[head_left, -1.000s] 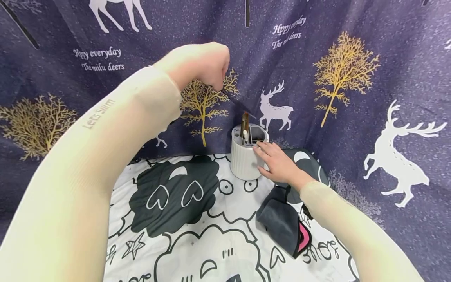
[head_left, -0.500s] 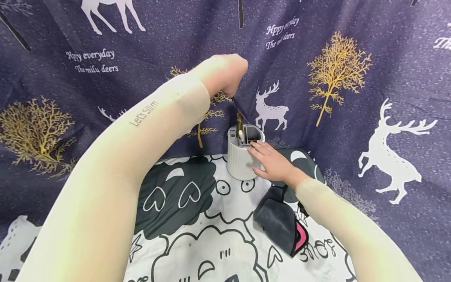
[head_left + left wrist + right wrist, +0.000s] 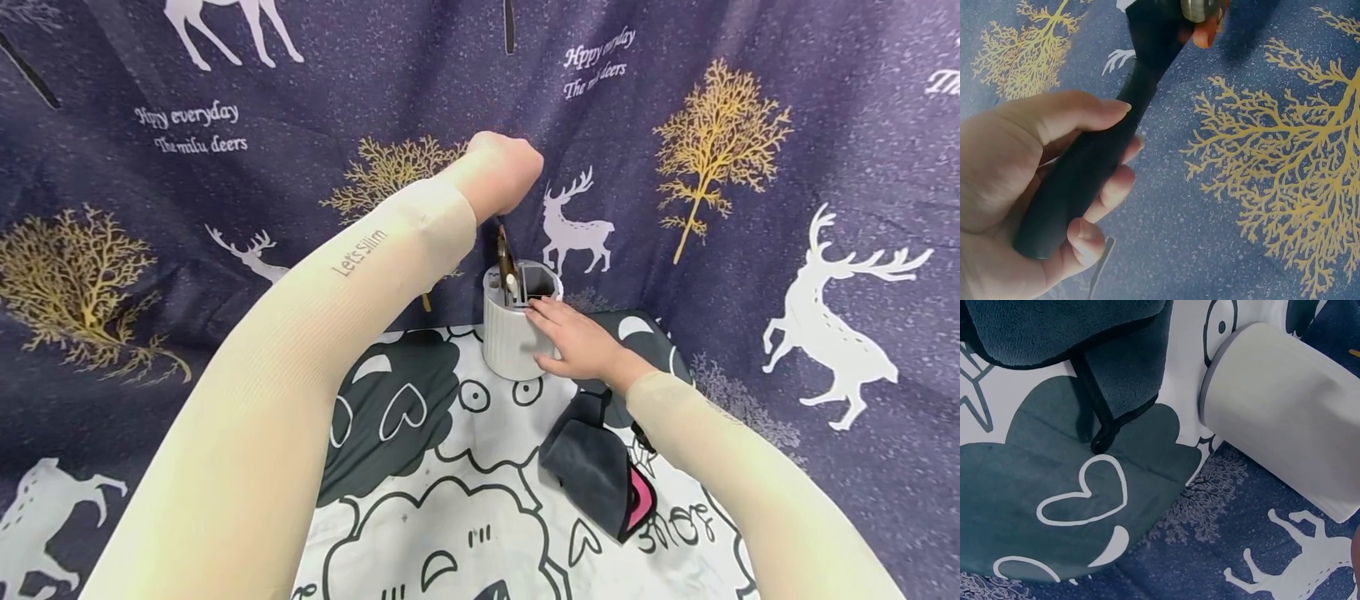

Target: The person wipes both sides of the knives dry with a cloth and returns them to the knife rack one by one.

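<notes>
My left hand [image 3: 510, 177] is raised above and behind the holder. In the left wrist view its thumb and fingers wrap a black-handled utensil [image 3: 1075, 190] that widens past a narrow neck; its far end lies outside that view. A white ribbed utensil holder [image 3: 516, 343] with a grey divided top stands upright against the backdrop. A brown upright utensil [image 3: 505, 257] and a white-tipped one [image 3: 512, 287] stick out of it. My right hand [image 3: 579, 342] rests on the holder's near right side, fingers extended to the rim.
A dark grey cloth [image 3: 588, 467] with a pink patch lies folded on the printed white sheet [image 3: 480, 450], right of the middle. A dark blue deer-print curtain [image 3: 637, 167] hangs directly behind the holder.
The left hand has moved right and down toward the holder, carrying the black-handled utensil, now mostly hidden behind the hand in the head view. The right hand stays at the holder.
</notes>
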The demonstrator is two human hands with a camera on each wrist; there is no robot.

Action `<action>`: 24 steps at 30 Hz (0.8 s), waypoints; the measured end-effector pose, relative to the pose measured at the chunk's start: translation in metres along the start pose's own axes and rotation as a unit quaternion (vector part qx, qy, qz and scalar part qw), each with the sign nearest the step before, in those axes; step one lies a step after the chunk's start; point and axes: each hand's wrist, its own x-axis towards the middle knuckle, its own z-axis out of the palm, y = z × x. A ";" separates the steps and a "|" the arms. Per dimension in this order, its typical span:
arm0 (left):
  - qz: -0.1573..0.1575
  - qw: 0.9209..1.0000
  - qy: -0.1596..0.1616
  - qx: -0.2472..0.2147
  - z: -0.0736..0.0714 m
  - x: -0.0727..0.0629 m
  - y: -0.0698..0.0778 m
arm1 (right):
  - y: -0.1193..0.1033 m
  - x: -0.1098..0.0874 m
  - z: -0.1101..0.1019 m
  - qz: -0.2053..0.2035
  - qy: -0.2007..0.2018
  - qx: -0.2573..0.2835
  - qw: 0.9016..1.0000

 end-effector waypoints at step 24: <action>0.017 0.999 0.016 0.042 0.015 0.013 0.022 | -0.003 -0.001 -0.002 0.010 0.006 0.002 1.000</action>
